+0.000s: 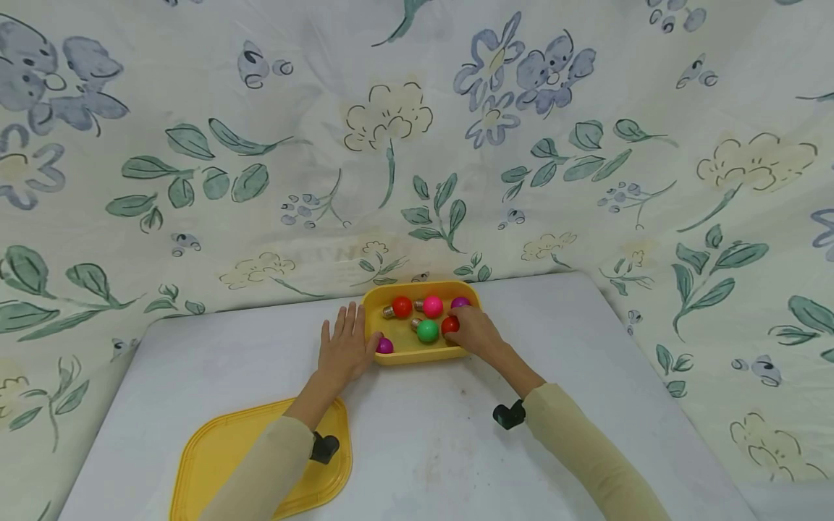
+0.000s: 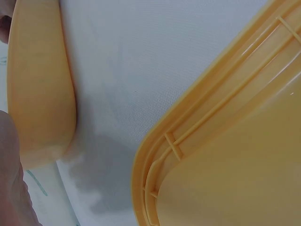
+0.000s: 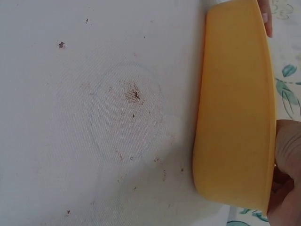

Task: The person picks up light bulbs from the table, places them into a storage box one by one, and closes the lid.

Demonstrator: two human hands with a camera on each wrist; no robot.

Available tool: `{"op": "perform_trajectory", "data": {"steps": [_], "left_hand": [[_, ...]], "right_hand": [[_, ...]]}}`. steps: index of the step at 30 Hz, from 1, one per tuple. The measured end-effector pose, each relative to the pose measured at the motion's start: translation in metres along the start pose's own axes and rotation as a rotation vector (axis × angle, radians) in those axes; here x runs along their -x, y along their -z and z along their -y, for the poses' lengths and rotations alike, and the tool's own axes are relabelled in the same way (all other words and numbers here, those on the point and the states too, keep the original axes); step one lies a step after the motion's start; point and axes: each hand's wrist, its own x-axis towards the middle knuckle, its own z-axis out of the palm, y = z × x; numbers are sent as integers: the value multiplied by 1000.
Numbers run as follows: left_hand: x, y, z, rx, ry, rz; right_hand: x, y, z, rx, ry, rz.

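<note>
Red bulb (image 1: 448, 325) pinched in the right hand (image 1: 480, 333) grip could totally roll loose, being round; left hand (image 1: 344, 352) sits splayed at the tub (image 1: 420, 357)'s left edge.

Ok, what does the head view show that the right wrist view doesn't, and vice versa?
Only the head view: the green bulb, pink bulb, red bulbs and purple bulbs inside the yellow box, plus the flat yellow tray under the left forearm.

Only the right wrist view: a faint ring-shaped mark on the white tabletop.

Both: the yellow box, the right hand over its edge, at least part of the left hand, brown stains on the tabletop, and the patterned cloth.
</note>
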Motion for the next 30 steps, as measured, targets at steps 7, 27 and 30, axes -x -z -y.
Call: {"op": "perform_trajectory", "data": {"steps": [7, 27, 30], "left_hand": [[0, 0, 0, -1, -1, -12], [0, -2, 1, 8, 2, -18], [0, -1, 1, 8, 1, -25]], "right_hand": [[0, 1, 2, 3, 1, -6], [2, 2, 2, 1, 12, -15], [2, 1, 2, -3, 8, -16]]}}
